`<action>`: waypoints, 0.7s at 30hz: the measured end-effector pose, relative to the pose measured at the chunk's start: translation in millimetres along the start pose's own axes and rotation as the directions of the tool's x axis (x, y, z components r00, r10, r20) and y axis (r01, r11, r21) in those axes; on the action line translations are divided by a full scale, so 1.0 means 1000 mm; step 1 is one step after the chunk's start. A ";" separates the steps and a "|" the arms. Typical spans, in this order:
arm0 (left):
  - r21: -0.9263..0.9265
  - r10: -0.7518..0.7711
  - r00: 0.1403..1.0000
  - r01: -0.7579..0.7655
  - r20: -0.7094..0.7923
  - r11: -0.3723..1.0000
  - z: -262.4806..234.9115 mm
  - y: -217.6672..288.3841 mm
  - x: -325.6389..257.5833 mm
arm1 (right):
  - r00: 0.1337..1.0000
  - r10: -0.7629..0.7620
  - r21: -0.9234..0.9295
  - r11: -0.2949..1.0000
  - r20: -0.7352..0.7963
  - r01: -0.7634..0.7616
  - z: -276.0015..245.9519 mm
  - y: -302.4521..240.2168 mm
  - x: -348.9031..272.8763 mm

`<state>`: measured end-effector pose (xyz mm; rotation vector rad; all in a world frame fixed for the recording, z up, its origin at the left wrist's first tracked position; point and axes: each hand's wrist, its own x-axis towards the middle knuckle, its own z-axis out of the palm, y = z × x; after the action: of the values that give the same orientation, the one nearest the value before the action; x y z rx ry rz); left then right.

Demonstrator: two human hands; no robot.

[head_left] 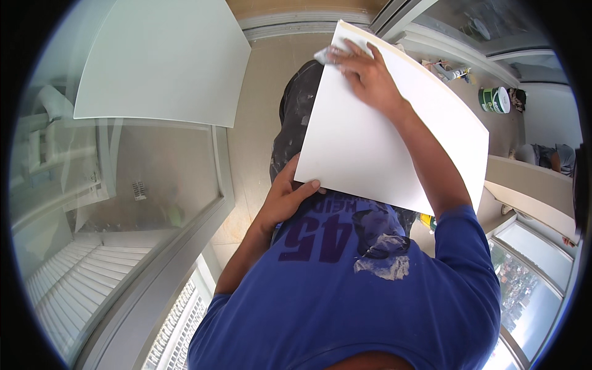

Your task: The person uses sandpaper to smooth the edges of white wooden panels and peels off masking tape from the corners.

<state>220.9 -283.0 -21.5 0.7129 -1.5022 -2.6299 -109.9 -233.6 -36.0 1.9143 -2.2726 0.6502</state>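
My left hand [285,200] grips the white tile [382,135] at its near corner, against my chest; right hand [367,74] presses a rag [324,55] on it. One-corner hold could slip.

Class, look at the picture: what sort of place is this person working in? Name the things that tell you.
Probably a high-rise room under renovation: a white tile held in both hands, a paint tub on the bare floor, and large windows overlooking a city.

Bright daylight, perhaps window-lit; fisheye-bent edges
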 end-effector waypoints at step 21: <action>0.055 -0.019 0.999 0.018 0.031 0.998 0.003 -0.002 0.008 | 0.956 0.258 -0.123 0.953 -0.141 -0.276 0.022 0.008 0.038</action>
<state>212.8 -281.9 -24.7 0.6962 -1.5891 -2.6348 -121.2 -276.0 -44.5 1.4756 -2.4470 0.5973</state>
